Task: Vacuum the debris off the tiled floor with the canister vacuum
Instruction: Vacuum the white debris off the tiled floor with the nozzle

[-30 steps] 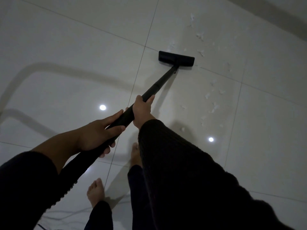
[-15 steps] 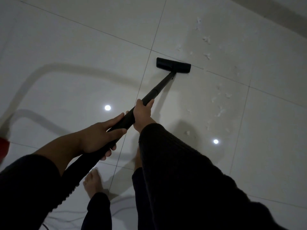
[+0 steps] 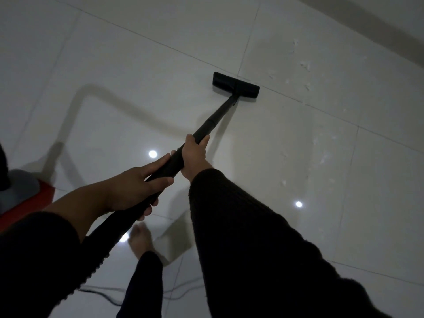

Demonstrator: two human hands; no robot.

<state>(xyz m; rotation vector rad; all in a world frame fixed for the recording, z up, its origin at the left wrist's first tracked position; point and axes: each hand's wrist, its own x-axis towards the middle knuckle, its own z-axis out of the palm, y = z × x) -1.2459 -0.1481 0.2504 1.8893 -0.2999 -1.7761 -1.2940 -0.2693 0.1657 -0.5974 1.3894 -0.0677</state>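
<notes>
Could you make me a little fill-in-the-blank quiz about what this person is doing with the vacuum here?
1. Both the left hand and the right hand grip the black ____.
2. The floor head sits to the ____ of the white debris.
3. The body of the canister vacuum at the picture's left edge is ____ and grey.
4. The foot on the tiled floor is ____.

Missing words: wand; left; red; bare

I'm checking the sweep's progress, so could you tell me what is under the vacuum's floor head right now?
The floor head sits flat on pale tile, over a grout line. Anything beneath it is covered. White debris lies to its right.
</notes>
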